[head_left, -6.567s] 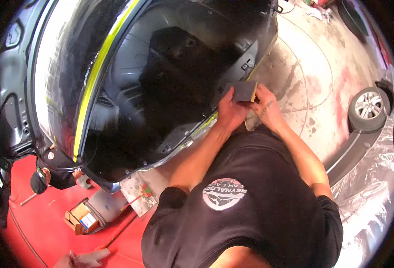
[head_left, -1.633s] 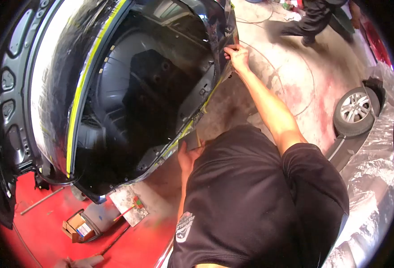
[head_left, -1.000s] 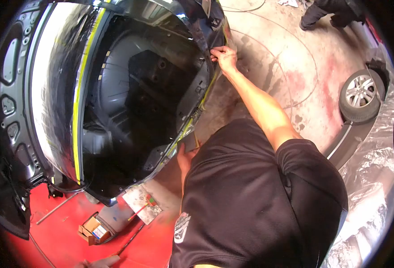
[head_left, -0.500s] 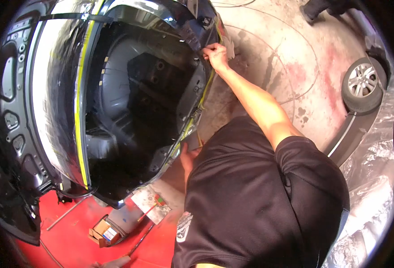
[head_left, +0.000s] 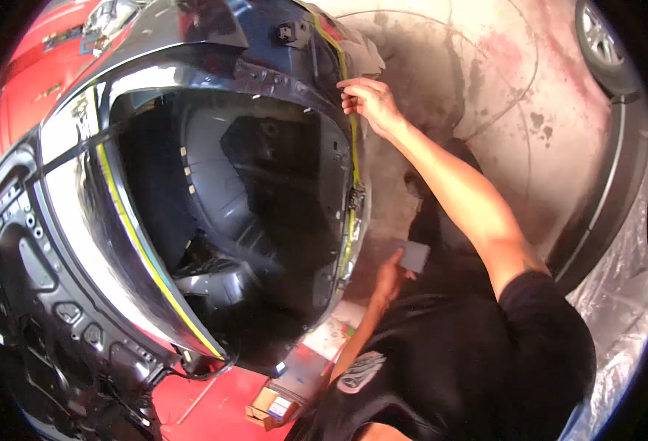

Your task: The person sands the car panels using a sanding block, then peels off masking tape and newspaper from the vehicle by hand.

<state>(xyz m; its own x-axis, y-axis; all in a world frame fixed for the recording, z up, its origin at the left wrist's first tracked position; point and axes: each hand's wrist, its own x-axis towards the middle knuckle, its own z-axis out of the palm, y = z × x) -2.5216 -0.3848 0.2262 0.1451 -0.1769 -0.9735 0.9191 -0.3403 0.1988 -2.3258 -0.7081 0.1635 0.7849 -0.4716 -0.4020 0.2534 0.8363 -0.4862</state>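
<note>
Grey, flat, rectangular pad (head_left: 415, 256) juts from the left hand (head_left: 390, 276), pinched by thumb and fingers; the right hand (head_left: 373, 105), fingers half-curled, is at the yellow-striped right edge of the glossy black car body (head_left: 265, 53), its grip unclear.

I have my right arm (head_left: 460, 195) stretched forward, my left arm (head_left: 355, 345) lower.
The right hand (head_left: 372, 105) bends its fingers loosely; the left hand (head_left: 389, 279) grips, nearer the body.

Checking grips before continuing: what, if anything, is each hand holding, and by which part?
Left hand holds the grey pad by its lower left edge in view; right hand: cannot tell.
</note>
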